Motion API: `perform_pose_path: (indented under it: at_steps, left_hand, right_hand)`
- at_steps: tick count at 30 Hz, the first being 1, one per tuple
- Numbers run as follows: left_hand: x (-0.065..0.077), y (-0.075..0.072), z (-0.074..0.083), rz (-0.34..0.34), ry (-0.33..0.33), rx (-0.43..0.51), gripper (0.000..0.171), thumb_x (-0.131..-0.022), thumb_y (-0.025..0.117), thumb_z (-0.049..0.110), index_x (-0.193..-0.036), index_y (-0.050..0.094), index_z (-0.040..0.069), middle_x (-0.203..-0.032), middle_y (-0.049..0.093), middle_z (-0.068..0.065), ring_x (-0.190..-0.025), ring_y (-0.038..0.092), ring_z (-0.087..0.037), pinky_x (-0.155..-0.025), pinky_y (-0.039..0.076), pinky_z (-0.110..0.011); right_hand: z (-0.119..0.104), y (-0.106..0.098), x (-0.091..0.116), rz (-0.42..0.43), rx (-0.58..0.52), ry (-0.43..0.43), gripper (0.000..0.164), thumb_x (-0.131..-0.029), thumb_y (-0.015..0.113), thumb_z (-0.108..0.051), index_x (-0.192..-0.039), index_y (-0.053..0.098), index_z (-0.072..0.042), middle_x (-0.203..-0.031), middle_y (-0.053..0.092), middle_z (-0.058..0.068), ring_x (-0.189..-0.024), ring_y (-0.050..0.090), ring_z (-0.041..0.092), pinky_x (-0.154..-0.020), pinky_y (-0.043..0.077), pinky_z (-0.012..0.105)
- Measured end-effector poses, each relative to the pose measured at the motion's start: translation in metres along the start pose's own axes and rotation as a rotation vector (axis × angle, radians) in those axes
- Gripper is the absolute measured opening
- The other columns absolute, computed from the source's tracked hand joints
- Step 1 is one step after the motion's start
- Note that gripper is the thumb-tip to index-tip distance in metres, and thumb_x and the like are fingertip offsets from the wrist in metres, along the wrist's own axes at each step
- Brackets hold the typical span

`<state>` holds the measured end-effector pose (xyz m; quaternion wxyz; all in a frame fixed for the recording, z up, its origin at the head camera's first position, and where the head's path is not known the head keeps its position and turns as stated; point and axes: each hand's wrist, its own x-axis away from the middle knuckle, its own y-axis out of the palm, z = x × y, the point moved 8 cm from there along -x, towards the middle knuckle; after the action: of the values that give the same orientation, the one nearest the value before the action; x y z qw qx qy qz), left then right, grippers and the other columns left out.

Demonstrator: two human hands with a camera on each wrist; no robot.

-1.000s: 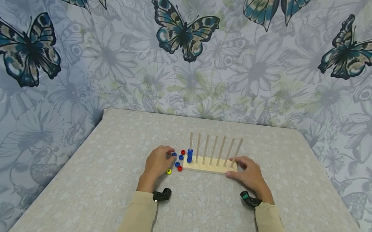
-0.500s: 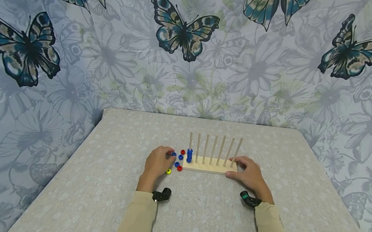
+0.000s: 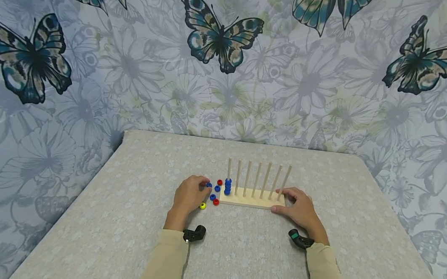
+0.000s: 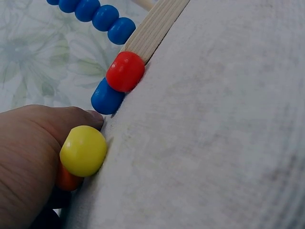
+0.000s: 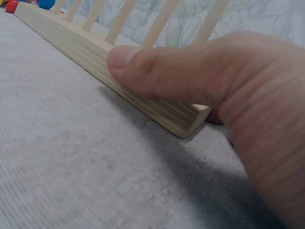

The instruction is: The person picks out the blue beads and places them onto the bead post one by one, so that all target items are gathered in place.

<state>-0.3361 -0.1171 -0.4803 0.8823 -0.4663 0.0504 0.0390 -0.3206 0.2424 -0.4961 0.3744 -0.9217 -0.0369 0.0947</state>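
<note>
A pale wooden peg board [image 3: 250, 200] with a row of upright pegs stands on the table, and blue beads [image 3: 227, 187] are stacked on its leftmost peg. My left hand [image 3: 188, 194] is left of the board, pinching a loose blue bead [image 3: 209, 184] between thumb and forefinger. In the left wrist view the thumb side of that hand hides the pinched bead; a yellow bead [image 4: 83, 151] and a partly covered orange bead [image 4: 69, 180] lie close to it. My right hand [image 3: 298, 207] grips the board's right end, thumb [image 5: 138, 67] along the front edge.
Between the left hand and the board lie loose beads: a red bead [image 3: 219, 182] at the back, another red bead [image 3: 216, 202] in front, and blue beads [image 3: 217, 189] between them. Cream patterned cloth [image 3: 240, 250] covers the table. A butterfly-printed backdrop [image 3: 225, 106] rises behind it.
Both hands, the board and the beads keep their places. Only a very slight shift of the whole head view shows.
</note>
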Motion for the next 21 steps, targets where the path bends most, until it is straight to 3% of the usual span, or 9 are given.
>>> perform_pose_path:
  at_steps: [21]
  left_hand:
    - [0.0009, 0.0, 0.0018, 0.015, 0.009, 0.002, 0.028, -0.09, 0.075, 0.031, -0.116, 0.074, 0.022, -0.108, 0.07, 0.001, -0.101, 0.067, -0.021, -0.085, 0.055, -0.042]
  right_hand:
    - [0.0002, 0.0002, 0.0006, 0.009, 0.005, -0.01, 0.058, -0.071, 0.087, -0.053, -0.121, 0.07, -0.029, -0.112, 0.066, -0.001, -0.094, 0.049, 0.019, -0.088, 0.024, 0.041]
